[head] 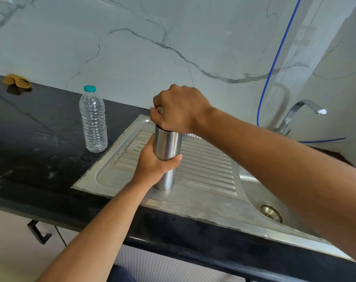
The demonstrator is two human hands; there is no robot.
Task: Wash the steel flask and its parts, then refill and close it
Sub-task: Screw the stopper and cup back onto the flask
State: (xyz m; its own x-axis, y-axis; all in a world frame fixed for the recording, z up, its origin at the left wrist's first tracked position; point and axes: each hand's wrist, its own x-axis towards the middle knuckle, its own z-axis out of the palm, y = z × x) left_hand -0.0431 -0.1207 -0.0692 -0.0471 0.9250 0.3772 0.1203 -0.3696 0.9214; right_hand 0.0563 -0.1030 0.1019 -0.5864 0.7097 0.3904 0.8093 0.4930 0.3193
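The steel flask (pixel 167 147) stands upright on the ribbed draining board (pixel 205 165) of the steel sink. My left hand (pixel 152 163) grips the flask's body around its middle, thumb on the right side. My right hand (pixel 178 108) is curled over the flask's top, fingers wrapped round its steel cap, of which only a sliver (pixel 159 109) shows at the knuckles. A thin dark gap shows between the cap and the flask's rim. The flask's mouth is hidden.
A clear plastic water bottle (pixel 93 121) with a teal cap stands on the black counter (pixel 30 139) left of the draining board. The sink basin with its drain (pixel 271 211) lies at the right, the tap (pixel 303 112) behind it. A yellow cloth (pixel 16 81) lies far left.
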